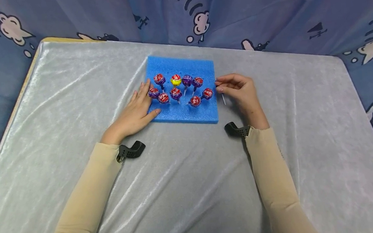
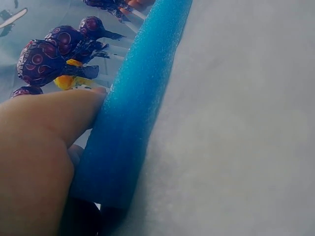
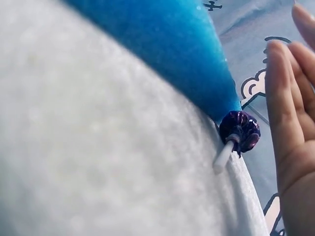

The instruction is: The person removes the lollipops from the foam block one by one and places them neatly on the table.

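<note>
A blue foam block point(image 1: 186, 117) lies on the table with several wrapped lollipops point(image 1: 176, 93) standing in it, their sticks down. Most wrappers are purple and red; one lollipop point(image 1: 176, 80) is yellow and red. My left hand point(image 1: 133, 115) rests spread along the block's left side, its thumb at the front edge. Beside the right edge is my right hand point(image 1: 242, 92), fingers loosely bent around a loose purple lollipop point(image 3: 239, 130). Its white stick points toward me. The right wrist view shows a gap between that lollipop and the fingers.
A pale grey velvety cloth point(image 1: 184, 175) with creases covers the table. Behind it hangs a blue printed curtain point(image 1: 159, 16). Black wrist mounts point(image 1: 131, 150) stick out from both sleeves toward the middle.
</note>
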Demonstrator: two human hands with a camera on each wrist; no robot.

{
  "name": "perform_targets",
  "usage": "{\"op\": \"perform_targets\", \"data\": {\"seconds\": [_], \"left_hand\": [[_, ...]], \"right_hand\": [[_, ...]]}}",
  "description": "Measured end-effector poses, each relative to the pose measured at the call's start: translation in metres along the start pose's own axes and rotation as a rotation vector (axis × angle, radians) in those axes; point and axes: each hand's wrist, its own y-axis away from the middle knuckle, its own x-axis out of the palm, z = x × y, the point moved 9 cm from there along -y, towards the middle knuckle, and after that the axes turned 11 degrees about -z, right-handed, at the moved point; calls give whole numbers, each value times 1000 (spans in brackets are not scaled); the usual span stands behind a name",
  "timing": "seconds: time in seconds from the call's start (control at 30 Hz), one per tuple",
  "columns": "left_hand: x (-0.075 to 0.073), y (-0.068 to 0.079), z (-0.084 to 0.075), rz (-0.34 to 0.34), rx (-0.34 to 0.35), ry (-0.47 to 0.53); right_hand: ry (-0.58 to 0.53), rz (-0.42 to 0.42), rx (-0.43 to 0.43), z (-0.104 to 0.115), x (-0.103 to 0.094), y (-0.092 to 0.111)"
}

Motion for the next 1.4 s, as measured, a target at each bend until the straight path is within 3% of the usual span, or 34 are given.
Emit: {"op": "perform_targets", "data": {"seconds": [0.47, 0.67, 1.4], "left_hand": [[0, 1, -2, -33, 43, -7], [-4, -1, -3, -48, 57, -4], [-1, 0, 0, -36, 32, -7]], "right_hand": [[-43, 247, 91, 2, 28, 14], [1, 245, 97, -1, 34, 14], [-30, 210, 78, -2, 35, 12]]}}
